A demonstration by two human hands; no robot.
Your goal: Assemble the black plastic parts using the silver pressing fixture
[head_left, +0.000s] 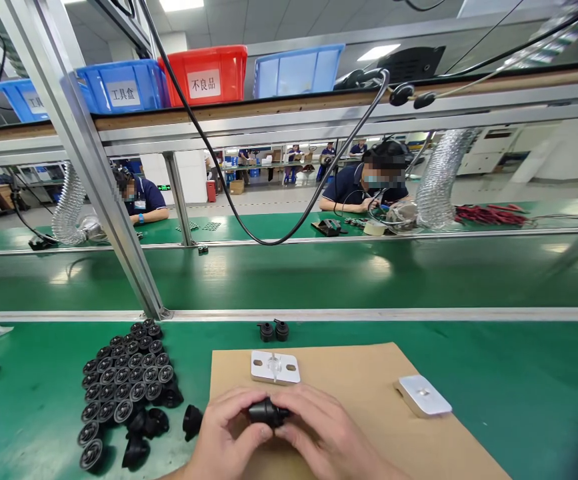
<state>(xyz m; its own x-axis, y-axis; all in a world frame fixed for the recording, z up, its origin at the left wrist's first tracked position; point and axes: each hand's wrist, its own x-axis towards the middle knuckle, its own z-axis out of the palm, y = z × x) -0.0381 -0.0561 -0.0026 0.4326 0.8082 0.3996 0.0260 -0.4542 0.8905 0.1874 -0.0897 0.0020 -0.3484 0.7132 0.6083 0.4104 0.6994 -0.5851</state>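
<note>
Between both hands, low over the brown cardboard sheet (363, 400), is a small black round plastic part (267, 413) lying on its side. My left hand (231, 427) grips its left end between thumb and fingers. My right hand (319, 430) closes around its right end, hiding part of it. Just beyond the fingers lies a white metal block (275, 367) with two slots and a clear piece in its middle. A second white metal block (424, 395) sits on the cardboard to the right. One loose black part (192, 423) stands beside my left hand.
Several black round parts (129, 380) are grouped on the green table at left. Two black parts (273, 331) stand behind the cardboard. A metal post (119, 220) rises at left. A black cable (269, 241) hangs ahead. Co-workers (369, 180) sit across the green belt (319, 273).
</note>
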